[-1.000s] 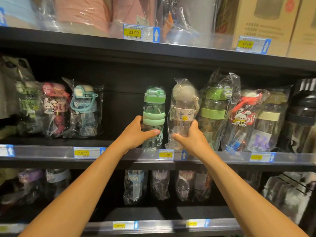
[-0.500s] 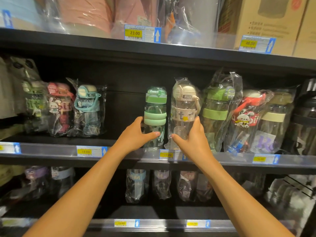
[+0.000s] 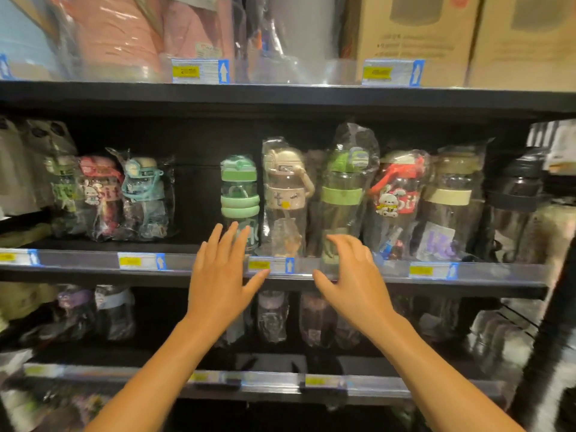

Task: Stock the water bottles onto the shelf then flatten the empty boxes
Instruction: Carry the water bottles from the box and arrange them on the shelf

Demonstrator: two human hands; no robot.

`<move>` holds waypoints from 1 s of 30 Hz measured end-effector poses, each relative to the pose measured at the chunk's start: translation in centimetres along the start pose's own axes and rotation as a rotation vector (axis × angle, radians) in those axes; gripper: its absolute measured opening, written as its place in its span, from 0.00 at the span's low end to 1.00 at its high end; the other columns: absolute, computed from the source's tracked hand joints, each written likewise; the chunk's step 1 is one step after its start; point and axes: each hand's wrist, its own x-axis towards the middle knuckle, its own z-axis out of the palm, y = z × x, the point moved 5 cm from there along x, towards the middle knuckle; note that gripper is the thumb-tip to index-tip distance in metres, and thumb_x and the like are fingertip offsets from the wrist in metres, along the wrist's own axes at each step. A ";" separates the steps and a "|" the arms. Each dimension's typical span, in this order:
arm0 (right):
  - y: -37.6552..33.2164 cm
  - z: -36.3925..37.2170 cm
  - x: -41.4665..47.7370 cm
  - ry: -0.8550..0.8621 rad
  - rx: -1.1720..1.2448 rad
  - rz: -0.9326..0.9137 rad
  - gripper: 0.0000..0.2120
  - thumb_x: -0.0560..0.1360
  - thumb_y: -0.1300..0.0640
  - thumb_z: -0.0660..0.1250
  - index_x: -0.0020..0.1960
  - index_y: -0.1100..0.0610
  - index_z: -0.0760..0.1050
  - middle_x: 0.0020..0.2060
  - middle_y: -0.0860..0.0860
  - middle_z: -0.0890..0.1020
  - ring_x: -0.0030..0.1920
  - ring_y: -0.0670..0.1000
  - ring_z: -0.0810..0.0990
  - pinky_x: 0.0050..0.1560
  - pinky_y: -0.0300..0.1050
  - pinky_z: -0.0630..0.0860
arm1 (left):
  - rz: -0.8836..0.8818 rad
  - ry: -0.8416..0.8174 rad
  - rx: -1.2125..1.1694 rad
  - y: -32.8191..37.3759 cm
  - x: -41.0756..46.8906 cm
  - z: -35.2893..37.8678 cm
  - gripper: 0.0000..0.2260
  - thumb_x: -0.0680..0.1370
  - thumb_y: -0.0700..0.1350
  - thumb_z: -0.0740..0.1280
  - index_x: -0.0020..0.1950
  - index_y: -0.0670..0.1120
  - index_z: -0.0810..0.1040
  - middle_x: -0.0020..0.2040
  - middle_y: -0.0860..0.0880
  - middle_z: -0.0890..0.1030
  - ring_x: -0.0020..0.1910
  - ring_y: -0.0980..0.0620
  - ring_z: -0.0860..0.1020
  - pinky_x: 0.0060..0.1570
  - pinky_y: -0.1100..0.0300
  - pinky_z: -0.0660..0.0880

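Our left hand [image 3: 218, 275] is spread with straight fingers, its fingertips at the base of the green bottle [image 3: 239, 194]. We cannot tell if they touch. Our right hand [image 3: 350, 275] is loosely curled and empty, low and right of the beige bottle [image 3: 286, 194]. Both bottles stand upright on the shelf [image 3: 193, 244].
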 end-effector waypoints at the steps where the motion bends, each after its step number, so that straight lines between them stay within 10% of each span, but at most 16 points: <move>1: 1.3 -0.8 -0.8 0.005 -0.038 -0.002 0.31 0.78 0.46 0.70 0.77 0.52 0.65 0.74 0.49 0.67 0.75 0.53 0.64 0.72 0.55 0.69 | 0.041 0.004 0.023 1.7 -0.4 0.3 0.37 0.81 0.68 0.60 0.84 0.50 0.57 0.83 0.46 0.59 0.83 0.43 0.54 0.78 0.39 0.61; 11: 18.8 -12.3 -11.7 0.007 -0.367 0.188 0.33 0.71 0.44 0.74 0.72 0.55 0.73 0.72 0.55 0.72 0.73 0.59 0.70 0.65 0.59 0.74 | 0.359 -0.080 -0.126 26.0 -3.8 6.6 0.34 0.80 0.66 0.57 0.82 0.49 0.65 0.82 0.44 0.64 0.82 0.39 0.59 0.77 0.37 0.62; 30: 46.2 -40.5 -51.0 0.038 -0.739 1.207 0.32 0.78 0.41 0.66 0.78 0.50 0.65 0.77 0.52 0.64 0.77 0.55 0.62 0.74 0.53 0.65 | 1.113 -0.604 -0.672 82.5 -23.3 20.6 0.34 0.78 0.67 0.56 0.80 0.52 0.66 0.81 0.46 0.66 0.80 0.42 0.64 0.73 0.41 0.68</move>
